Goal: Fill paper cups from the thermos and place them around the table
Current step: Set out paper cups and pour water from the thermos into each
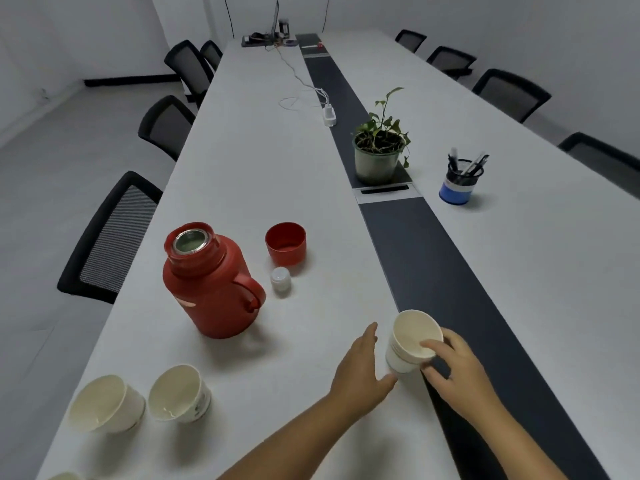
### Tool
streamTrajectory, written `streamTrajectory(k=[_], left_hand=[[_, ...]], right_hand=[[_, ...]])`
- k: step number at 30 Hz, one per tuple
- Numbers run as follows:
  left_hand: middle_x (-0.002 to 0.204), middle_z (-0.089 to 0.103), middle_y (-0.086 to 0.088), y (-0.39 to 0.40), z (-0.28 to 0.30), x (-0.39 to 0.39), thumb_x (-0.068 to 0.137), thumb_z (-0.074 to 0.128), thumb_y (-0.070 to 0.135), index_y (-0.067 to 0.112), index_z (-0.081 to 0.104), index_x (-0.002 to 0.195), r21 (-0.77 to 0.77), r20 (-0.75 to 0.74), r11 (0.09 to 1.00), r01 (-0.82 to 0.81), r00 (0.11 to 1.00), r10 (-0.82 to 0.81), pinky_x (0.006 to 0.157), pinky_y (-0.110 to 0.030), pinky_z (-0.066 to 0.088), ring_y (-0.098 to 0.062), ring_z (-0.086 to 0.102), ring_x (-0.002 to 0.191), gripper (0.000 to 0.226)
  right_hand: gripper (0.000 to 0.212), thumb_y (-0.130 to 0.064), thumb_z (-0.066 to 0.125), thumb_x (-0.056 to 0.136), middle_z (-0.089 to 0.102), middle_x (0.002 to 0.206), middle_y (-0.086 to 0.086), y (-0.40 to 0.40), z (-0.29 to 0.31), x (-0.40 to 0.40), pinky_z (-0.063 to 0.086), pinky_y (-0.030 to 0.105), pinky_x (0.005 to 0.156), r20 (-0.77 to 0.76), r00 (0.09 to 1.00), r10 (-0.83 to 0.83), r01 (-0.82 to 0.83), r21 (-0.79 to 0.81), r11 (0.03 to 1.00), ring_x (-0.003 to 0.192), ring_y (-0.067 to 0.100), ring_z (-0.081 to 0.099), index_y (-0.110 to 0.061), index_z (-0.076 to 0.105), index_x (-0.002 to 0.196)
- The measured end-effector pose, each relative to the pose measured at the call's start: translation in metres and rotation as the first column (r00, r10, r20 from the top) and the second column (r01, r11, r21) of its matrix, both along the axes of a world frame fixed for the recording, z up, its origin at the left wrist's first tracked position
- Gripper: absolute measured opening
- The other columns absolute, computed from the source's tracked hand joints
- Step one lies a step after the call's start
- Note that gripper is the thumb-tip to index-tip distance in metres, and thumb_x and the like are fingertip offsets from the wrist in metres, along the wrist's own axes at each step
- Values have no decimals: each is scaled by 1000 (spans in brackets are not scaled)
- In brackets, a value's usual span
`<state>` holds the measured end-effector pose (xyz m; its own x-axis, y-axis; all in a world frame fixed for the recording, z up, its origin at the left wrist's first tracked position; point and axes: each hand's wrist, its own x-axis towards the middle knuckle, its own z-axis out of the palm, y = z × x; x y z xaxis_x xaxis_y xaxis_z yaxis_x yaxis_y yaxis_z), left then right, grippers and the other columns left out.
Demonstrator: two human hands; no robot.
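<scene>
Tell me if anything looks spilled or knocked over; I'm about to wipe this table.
Nothing stands out. The red thermos stands open and upright, its red cap and white stopper beside it, and no puddle shows on the table.

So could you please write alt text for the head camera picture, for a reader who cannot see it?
A person's right hand pinches the rim of a stack of white paper cups on a long white meeting table, with the open left hand beside the stack. An uncapped red thermos stands left, two more paper cups nearer.
</scene>
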<state>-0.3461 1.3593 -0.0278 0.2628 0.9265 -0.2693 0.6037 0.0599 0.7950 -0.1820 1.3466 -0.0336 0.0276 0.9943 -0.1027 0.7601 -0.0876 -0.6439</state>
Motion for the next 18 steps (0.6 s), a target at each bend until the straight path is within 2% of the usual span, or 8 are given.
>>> streamTrajectory(k=[2, 3, 6, 8, 10, 11, 15, 18], left_hand=[[144, 36, 2, 2, -5, 10, 78, 69, 27, 24, 20, 140, 24, 31, 999, 28, 999, -29, 89, -3, 33, -11, 38, 127, 79], [141, 38, 4, 2, -8, 14, 75, 71, 27, 25, 24, 137, 38, 55, 998, 47, 997, -49, 84, 0, 30, -9, 39, 124, 79], [127, 40, 18, 1, -15, 20, 65, 72, 38, 37, 26, 129, 58, 134, 995, 77, 987, -84, 87, -5, 32, -1, 39, 117, 79], [124, 30, 25, -1, -18, 18, 65, 70, 44, 35, 21, 135, 46, 126, 997, 59, 990, -64, 92, -9, 30, 2, 34, 118, 86], [123, 28, 24, -3, -20, 13, 62, 68, 49, 32, 20, 137, 57, 96, 996, 67, 993, -72, 89, -5, 27, 4, 31, 114, 91], [125, 32, 22, -4, -21, 10, 60, 66, 51, 33, 22, 136, 56, 89, 995, 78, 993, -83, 88, -5, 28, 3, 33, 113, 90], [132, 41, 9, -11, -18, -7, 61, 69, 46, 31, 30, 133, 64, 24, 996, 59, 998, -61, 98, -23, 38, -6, 40, 117, 84], [131, 41, 8, -17, -16, -16, 61, 69, 46, 31, 30, 134, 92, -53, 995, 49, 998, -44, 96, -22, 38, -7, 41, 117, 84]], right_hand=[[28, -10, 67, 78, 44, 118, -5, -1, -1, 7, 39, 23, 92, -29, 999, 26, -26, 28, 999, 109, 12, 43, -16, 60, 104], [24, -9, 67, 77, 46, 113, -8, -3, -1, 10, 39, 20, 88, -68, 997, 42, -40, 30, 999, 104, 10, 45, -20, 61, 97], [26, -7, 65, 79, 55, 98, -10, -10, 1, 17, 45, 11, 73, -247, 968, 47, -51, -11, 999, 88, 10, 58, -31, 56, 79], [22, -10, 59, 84, 59, 94, -9, -12, 2, 20, 46, 8, 70, -291, 954, 76, -100, -68, 993, 83, 6, 60, -32, 56, 81], [18, -13, 54, 87, 59, 95, -11, -12, 2, 23, 46, 9, 72, -291, 947, 134, -178, -131, 975, 84, 3, 60, -31, 56, 86], [17, -14, 53, 88, 59, 95, -12, -12, 2, 23, 47, 10, 73, -278, 946, 167, -214, -150, 965, 84, 3, 60, -31, 56, 87], [19, -22, 49, 90, 56, 98, -12, -4, 5, 17, 43, 15, 79, -67, 927, 369, -375, -168, 912, 91, 7, 56, -24, 63, 102], [23, -31, 49, 89, 44, 96, -20, -1, 4, 11, 37, 7, 74, 93, 877, 471, -460, -112, 881, 87, -6, 44, -27, 63, 106]])
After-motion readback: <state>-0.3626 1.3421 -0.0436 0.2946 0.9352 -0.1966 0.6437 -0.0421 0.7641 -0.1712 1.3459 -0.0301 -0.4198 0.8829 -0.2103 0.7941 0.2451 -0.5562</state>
